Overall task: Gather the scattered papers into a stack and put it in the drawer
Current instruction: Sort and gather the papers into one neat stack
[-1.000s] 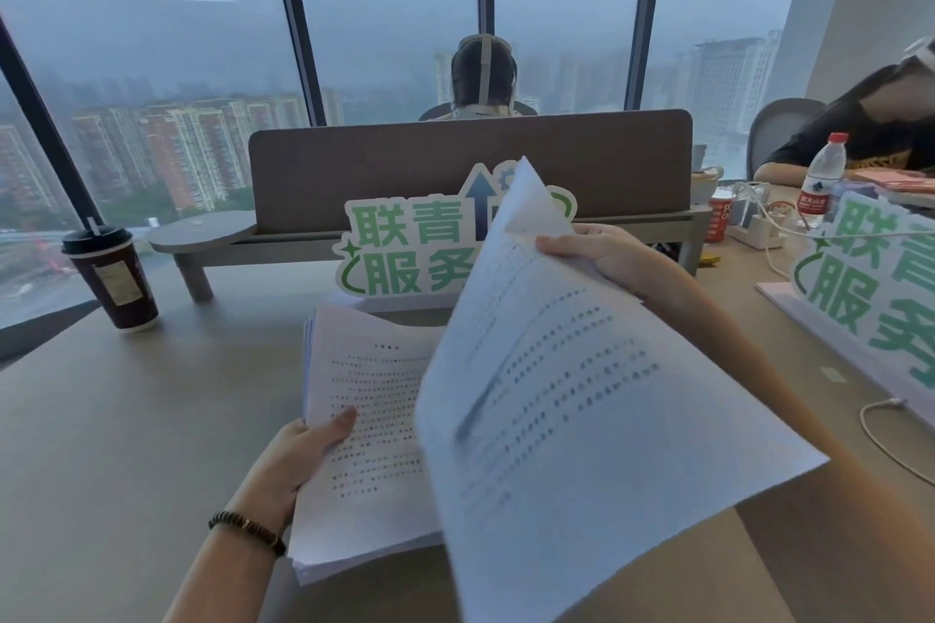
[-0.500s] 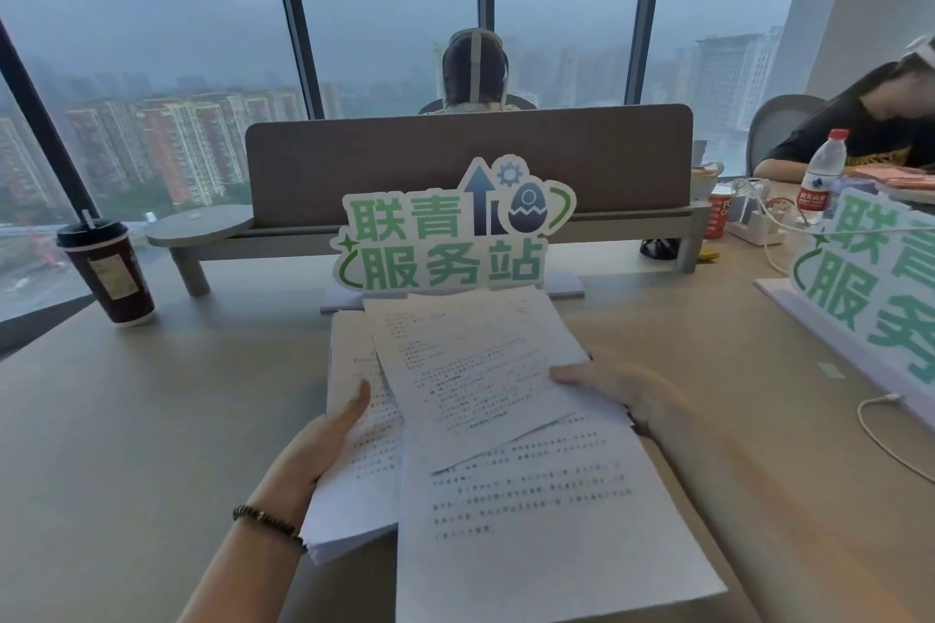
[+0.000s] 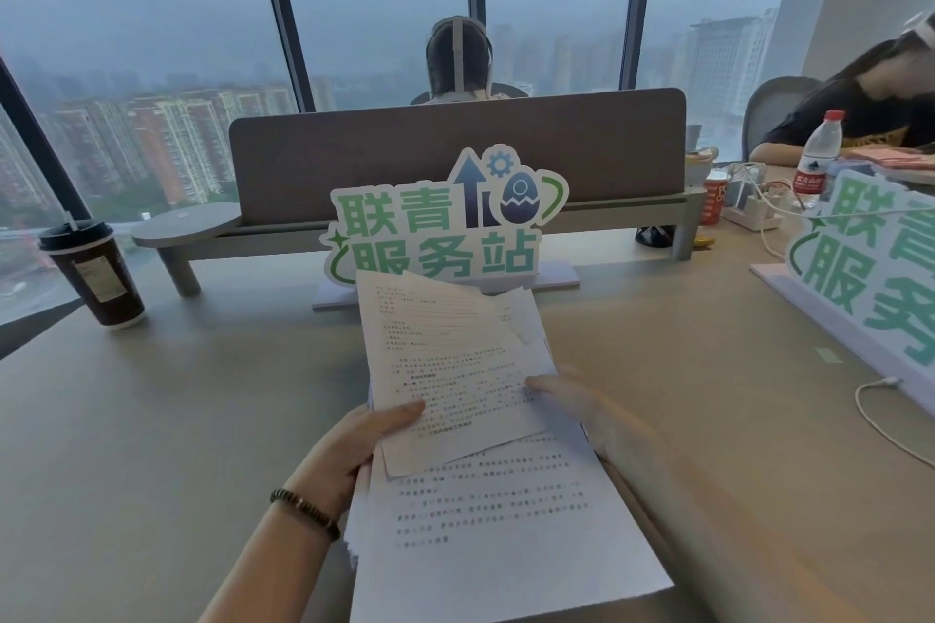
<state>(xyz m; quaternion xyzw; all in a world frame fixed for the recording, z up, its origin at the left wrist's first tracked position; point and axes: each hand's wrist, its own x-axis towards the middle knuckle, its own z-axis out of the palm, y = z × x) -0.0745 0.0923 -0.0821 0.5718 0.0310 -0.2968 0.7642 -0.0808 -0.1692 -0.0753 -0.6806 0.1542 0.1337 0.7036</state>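
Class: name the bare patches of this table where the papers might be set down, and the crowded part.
Bare: table between coffee cup and papers; strip between papers and right-hand sign. Crowded: far right, around bottle, power strip and cables.

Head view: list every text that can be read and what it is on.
"联青 服务站": centre sign.
"联青 服务", cut off by the frame edge: right sign.
Papers: printed lines, too blurred to read.
Bottle label, red cup, coffee cup label: too small to read.
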